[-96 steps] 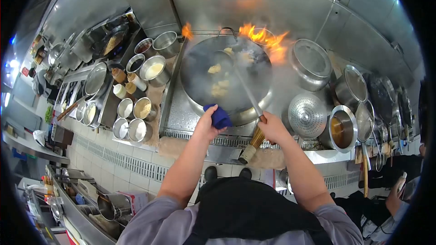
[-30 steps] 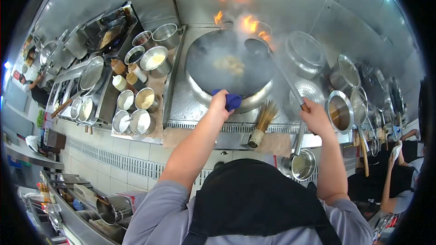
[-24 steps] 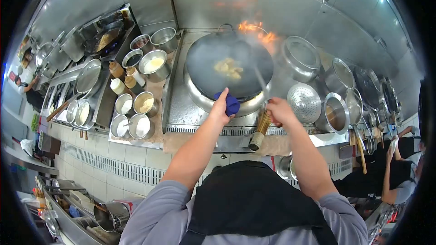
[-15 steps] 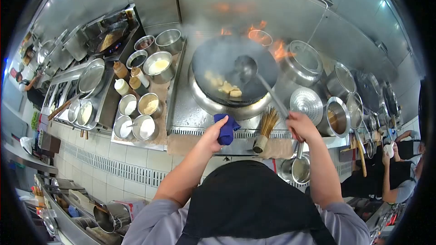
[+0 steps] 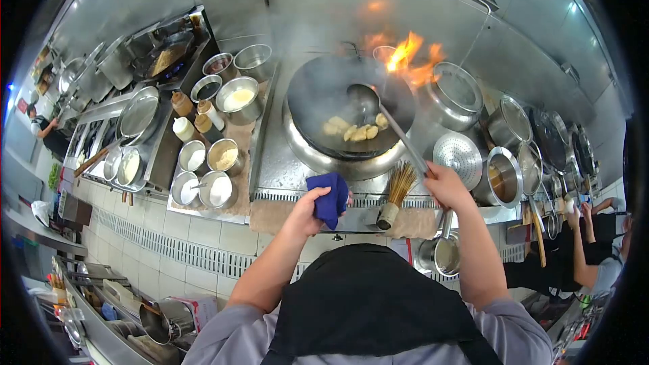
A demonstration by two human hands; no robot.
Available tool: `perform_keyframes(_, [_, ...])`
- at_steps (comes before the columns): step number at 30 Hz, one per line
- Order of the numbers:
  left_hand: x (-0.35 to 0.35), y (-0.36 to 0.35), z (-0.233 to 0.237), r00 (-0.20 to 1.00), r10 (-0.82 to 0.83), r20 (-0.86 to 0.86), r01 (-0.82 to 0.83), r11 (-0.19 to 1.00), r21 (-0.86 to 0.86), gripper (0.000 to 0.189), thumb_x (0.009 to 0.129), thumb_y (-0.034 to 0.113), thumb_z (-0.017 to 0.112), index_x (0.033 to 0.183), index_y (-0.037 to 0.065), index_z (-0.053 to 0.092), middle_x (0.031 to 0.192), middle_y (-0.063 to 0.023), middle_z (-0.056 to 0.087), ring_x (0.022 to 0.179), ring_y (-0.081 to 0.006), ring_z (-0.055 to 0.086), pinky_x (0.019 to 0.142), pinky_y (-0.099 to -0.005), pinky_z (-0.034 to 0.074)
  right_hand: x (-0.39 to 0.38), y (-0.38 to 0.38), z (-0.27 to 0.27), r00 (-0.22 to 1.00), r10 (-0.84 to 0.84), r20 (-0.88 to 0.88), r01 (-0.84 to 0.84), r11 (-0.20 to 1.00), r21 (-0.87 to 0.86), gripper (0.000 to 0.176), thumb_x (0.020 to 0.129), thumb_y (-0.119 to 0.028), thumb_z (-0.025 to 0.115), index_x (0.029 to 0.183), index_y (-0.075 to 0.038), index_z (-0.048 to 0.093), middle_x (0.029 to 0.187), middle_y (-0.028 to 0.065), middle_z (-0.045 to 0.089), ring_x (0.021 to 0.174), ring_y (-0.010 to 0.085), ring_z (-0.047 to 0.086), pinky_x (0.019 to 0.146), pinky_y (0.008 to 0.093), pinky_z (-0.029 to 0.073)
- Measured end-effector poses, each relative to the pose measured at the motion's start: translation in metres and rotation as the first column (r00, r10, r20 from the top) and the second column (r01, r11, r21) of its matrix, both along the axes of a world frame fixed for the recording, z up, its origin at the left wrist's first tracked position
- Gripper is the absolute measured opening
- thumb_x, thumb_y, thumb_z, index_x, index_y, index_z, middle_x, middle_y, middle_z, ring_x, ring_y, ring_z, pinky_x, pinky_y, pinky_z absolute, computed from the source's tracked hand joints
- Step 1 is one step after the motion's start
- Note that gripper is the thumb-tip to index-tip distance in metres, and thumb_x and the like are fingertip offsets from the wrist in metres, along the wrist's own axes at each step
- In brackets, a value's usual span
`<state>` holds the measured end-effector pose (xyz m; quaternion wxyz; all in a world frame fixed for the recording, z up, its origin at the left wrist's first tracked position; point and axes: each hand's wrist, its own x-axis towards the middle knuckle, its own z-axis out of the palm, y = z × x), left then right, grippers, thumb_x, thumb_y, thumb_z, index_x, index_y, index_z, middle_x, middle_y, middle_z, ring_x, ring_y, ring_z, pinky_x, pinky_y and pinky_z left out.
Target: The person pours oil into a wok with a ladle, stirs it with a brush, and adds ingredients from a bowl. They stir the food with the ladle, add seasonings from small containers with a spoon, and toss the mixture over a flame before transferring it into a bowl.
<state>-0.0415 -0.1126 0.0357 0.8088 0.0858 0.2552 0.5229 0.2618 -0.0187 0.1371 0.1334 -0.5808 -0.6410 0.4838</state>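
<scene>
My left hand (image 5: 308, 213) is closed on a folded blue cloth (image 5: 329, 196) at the stove's front edge. Inside the dark wok (image 5: 305, 105), several pale yellow food pieces (image 5: 360, 133) lie low in the bowl under smoke. My right hand (image 5: 447, 186) grips the long handle of a metal ladle (image 5: 407, 140), whose round bowl sits over the wok just behind the food. Between my hands a bamboo wok brush (image 5: 399, 192) rests on the stove front. Beneath the cloth, the wok's near side is partly hidden.
Flames (image 5: 409, 57) rise behind the wok on the right. A perforated strainer (image 5: 458, 157) and a lidded pot (image 5: 454, 98) stand to the right. Seasoning bowls (image 5: 218, 189) and squeeze bottles (image 5: 182, 128) line the left. Another person (image 5: 588, 260) works at far right.
The flames have flared higher. Food pieces have shifted and spread to the right in the wok. My left hand and the cloth have moved slightly left and down, with more cloth showing.
</scene>
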Motion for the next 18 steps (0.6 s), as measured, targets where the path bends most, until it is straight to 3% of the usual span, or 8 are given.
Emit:
perform_keyframes(2, [0.003, 0.015, -0.016, 0.992, -0.001, -0.123, 0.001, 1.0, -0.001, 0.038, 0.089, 0.021, 0.056, 0.121, 0.002, 0.05, 0.101, -0.0136, 0.063, 0.085, -0.0209, 0.063, 0.07, -0.0336, 0.052, -0.032, 0.009, -0.007, 0.982, -0.108, 0.158, 0.078, 0.979, 0.187, 0.035, 0.082, -0.013, 0.056, 0.116, -0.003, 0.056, 0.061, 0.0059, 0.053, 0.042, 0.0148, 0.051, 0.04, 0.0311, 0.041])
perform_keyframes(6, [0.016, 0.053, -0.033, 0.973, 0.121, -0.196, -0.142, 0.985, -0.098, 0.039, 0.093, 0.039, 0.056, 0.111, 0.004, 0.053, 0.09, -0.0099, 0.062, 0.074, -0.0191, 0.061, 0.066, -0.0316, 0.051, -0.05, 0.01, -0.036, 0.997, -0.055, 0.056, 0.047, 0.991, 0.123, 0.041, 0.081, -0.014, 0.056, 0.121, -0.004, 0.055, 0.063, 0.0081, 0.055, 0.044, 0.0167, 0.052, 0.042, 0.0327, 0.043])
perform_keyframes(8, [0.016, 0.066, -0.028, 0.967, 0.122, -0.224, -0.148, 0.984, -0.102, 0.044, 0.092, 0.048, 0.052, 0.109, 0.008, 0.054, 0.093, -0.008, 0.062, 0.075, -0.0198, 0.06, 0.067, -0.0352, 0.051, -0.03, -0.006, -0.021, 0.998, 0.024, -0.05, -0.026, 0.999, -0.022, 0.046, 0.081, -0.013, 0.056, 0.126, -0.006, 0.054, 0.065, 0.0102, 0.056, 0.043, 0.0198, 0.053, 0.043, 0.0338, 0.043])
perform_keyframes(11, [0.016, 0.079, -0.009, 0.966, 0.096, -0.239, -0.134, 0.98, -0.147, 0.043, 0.093, 0.053, 0.048, 0.113, 0.015, 0.054, 0.101, -0.0053, 0.064, 0.092, -0.0229, 0.062, 0.077, -0.0452, 0.052, 0.007, -0.032, -0.027, 0.997, -0.026, 0.077, 0.013, 0.986, 0.166, 0.053, 0.08, -0.014, 0.058, 0.132, -0.005, 0.05, 0.07, 0.0144, 0.059, 0.056, 0.0244, 0.059, 0.057, 0.0351, 0.049])
perform_keyframes(13, [0.016, 0.089, -0.013, 0.962, 0.046, -0.268, -0.096, 0.98, -0.175, 0.044, 0.093, 0.054, 0.047, 0.113, 0.015, 0.054, 0.102, -0.0054, 0.064, 0.093, -0.0232, 0.062, 0.079, -0.0453, 0.052, 0.016, -0.041, -0.033, 0.984, -0.137, 0.115, 0.084, 0.922, 0.377, 0.054, 0.081, -0.015, 0.059, 0.133, -0.003, 0.048, 0.075, 0.0174, 0.06, 0.068, 0.026, 0.06, 0.069, 0.0331, 0.049])
perform_keyframes(16, [0.017, 0.098, -0.012, 0.956, -0.052, -0.289, -0.001, 0.984, -0.179, 0.043, 0.091, 0.052, 0.052, 0.113, 0.015, 0.052, 0.102, -0.0048, 0.063, 0.09, -0.0235, 0.063, 0.08, -0.045, 0.052, 0.011, -0.046, -0.049, 0.953, -0.261, 0.155, 0.172, 0.886, 0.431, 0.052, 0.082, -0.014, 0.058, 0.131, -0.002, 0.049, 0.077, 0.0193, 0.061, 0.068, 0.0258, 0.06, 0.069, 0.0337, 0.048])
perform_keyframes(17, [0.019, 0.103, -0.016, 0.951, -0.055, -0.305, -0.008, 0.98, -0.201, 0.038, 0.09, 0.047, 0.056, 0.109, 0.014, 0.053, 0.098, -0.0047, 0.062, 0.088, -0.0242, 0.062, 0.078, -0.0442, 0.052, 0.007, -0.05, -0.045, 0.952, -0.267, 0.152, 0.179, 0.885, 0.43, 0.052, 0.082, -0.014, 0.058, 0.131, -0.002, 0.049, 0.077, 0.0193, 0.061, 0.068, 0.0258, 0.06, 0.069, 0.0337, 0.048])
perform_keyframes(18, [0.021, 0.106, -0.018, 0.945, -0.061, -0.321, -0.013, 0.975, -0.223, 0.034, 0.089, 0.042, 0.061, 0.105, 0.014, 0.053, 0.094, -0.0046, 0.062, 0.085, -0.0248, 0.061, 0.077, -0.0434, 0.052, 0.002, -0.057, -0.036, 0.969, -0.227, 0.096, 0.196, 0.945, 0.261, 0.051, 0.081, -0.014, 0.057, 0.13, -0.002, 0.05, 0.079, 0.0207, 0.061, 0.07, 0.028, 0.061, 0.07, 0.0353, 0.048])
